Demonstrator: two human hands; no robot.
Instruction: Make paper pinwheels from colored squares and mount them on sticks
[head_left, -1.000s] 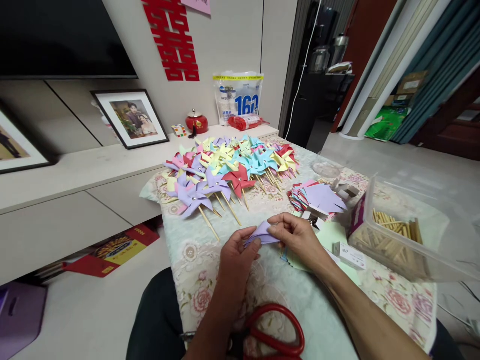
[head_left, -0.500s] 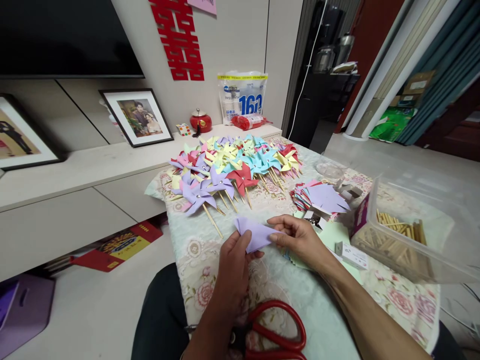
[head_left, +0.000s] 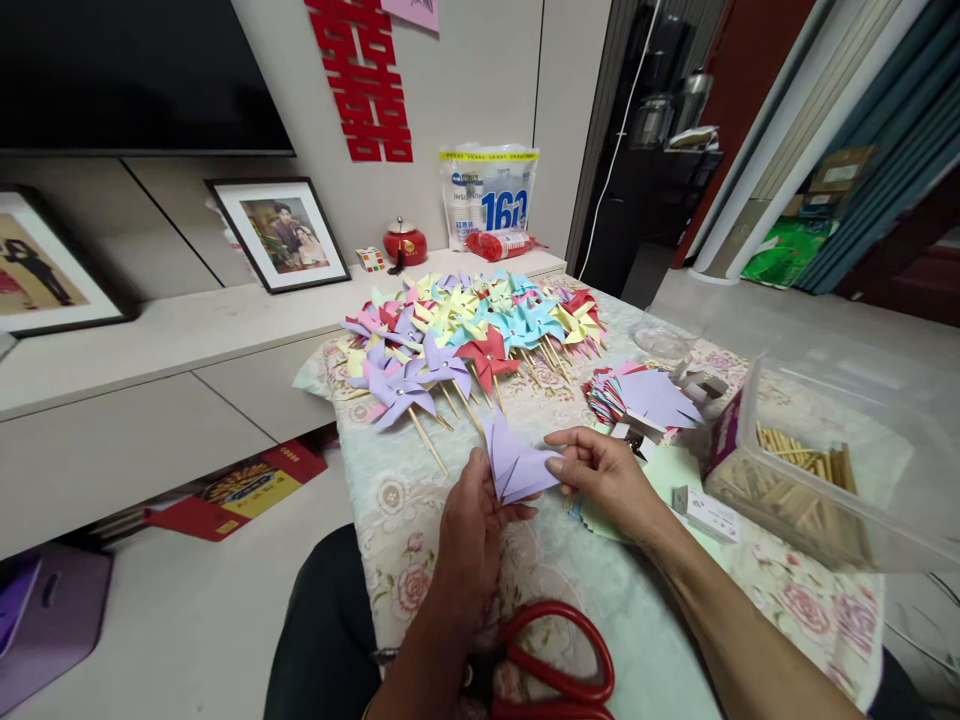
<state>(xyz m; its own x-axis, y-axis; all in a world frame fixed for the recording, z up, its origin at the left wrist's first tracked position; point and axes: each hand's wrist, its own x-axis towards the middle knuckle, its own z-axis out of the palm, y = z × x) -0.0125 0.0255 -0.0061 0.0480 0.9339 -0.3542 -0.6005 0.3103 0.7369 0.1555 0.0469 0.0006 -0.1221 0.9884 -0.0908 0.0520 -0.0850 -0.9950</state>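
Observation:
A sheet of lavender paper (head_left: 517, 462), cut with slits and partly fanned apart, is held between my hands above the table's near side. My left hand (head_left: 476, 515) grips its lower left part, fingers underneath. My right hand (head_left: 600, 470) pinches the right corner between thumb and fingers. Beyond them lies a heap of finished paper pinwheels (head_left: 480, 320) on wooden sticks, in lavender, red, yellow and blue. Red-handled scissors (head_left: 559, 650) lie close to my left forearm, partly hidden by it.
On the right are a stack of cut paper pieces (head_left: 652, 395), a small white box (head_left: 705, 512) and a clear plastic bin (head_left: 795, 500) of wooden sticks. A floral tablecloth (head_left: 409, 585) covers the table. Behind it stands a low cabinet (head_left: 172, 350) with framed photos.
The lavender paper's left flap has opened upward and its slits show. My left thumb has shifted off the paper's front. My right hand has stayed at the right corner.

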